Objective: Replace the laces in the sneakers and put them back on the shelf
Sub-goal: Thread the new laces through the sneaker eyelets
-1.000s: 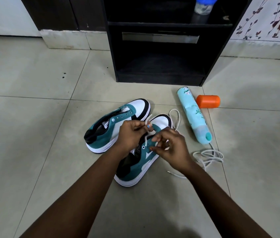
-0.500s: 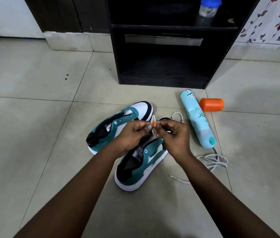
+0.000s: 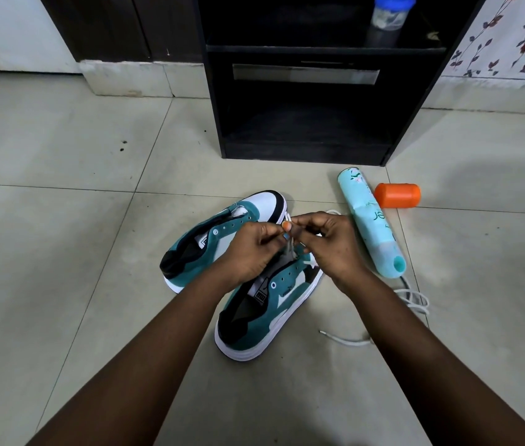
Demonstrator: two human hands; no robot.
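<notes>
Teal, white and black sneakers lie side by side on the tiled floor (image 3: 61, 252) at the centre of the frame. The nearer sneaker (image 3: 267, 304) points its toe toward the upper right, its heel toward the lower edge of the frame. The farther sneaker (image 3: 222, 230) sits just to its upper left, touching or nearly touching it, white toe cap uppermost.

Both hands meet above the front eyelets of the nearer sneaker. The left hand (image 3: 251, 249) has its fingers curled and pinches a white lace (image 3: 290, 249) between thumb and fingertips. The right hand (image 3: 332, 243) is likewise curled, pinching the same lace just beside the left fingertips. A short length of lace runs down from the pinch to the eyelets.

Loose lace (image 3: 412, 297) lies coiled on the floor at centre right, with one free end trailing toward the lower middle, beside the right forearm.

A light blue spray can (image 3: 370, 223) lies on its side to the right of the sneakers. An orange cap (image 3: 398, 195) rests just beside its upper end.

A black shelf (image 3: 303, 123) stands on the floor at top centre, its lowest compartment open toward the camera. A blue-lidded jar (image 3: 386, 17) stands on an upper level.
</notes>
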